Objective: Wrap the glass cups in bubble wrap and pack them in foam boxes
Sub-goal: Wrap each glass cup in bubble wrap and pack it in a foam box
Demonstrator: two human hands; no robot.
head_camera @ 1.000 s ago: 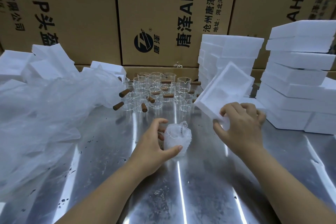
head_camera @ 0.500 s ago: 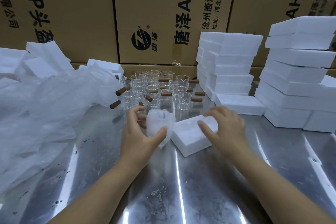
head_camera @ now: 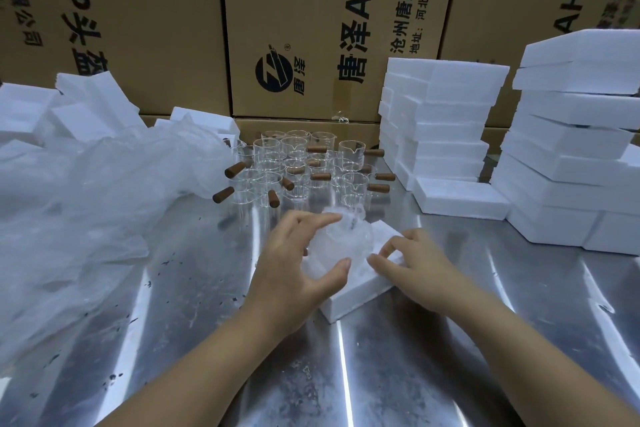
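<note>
Packing station, head view. At centre, a low white rectangular foam box [head_camera: 356, 298] lies skewed on the reflective stainless-steel counter [head_camera: 173, 340]. The left hand [head_camera: 294, 270] grips a glass cup swathed in clear bubble wrap [head_camera: 341, 243], thumb at the near side and fingers curled over the far side. The wrapped cup is held over the box's 10 o'clock corner, and whether it touches the foam cannot be told. The right hand [head_camera: 415, 263], at 3 o'clock from the cup, rests on the box with bent fingers. Whether it grips or merely presses cannot be told. The two hands are close together but not touching. At 12 o'clock from the box stands a cluster of unwrapped clear glass cups with brown wooden side handles [head_camera: 298, 166]. A crumpled heap of translucent bubble wrap [head_camera: 86, 191] fills 9 to 10 o'clock. Stacks of white foam boxes [head_camera: 440, 125] rise at 1 to 2 o'clock, and printed brown cardboard cartons [head_camera: 311, 28] stand behind them.
</note>
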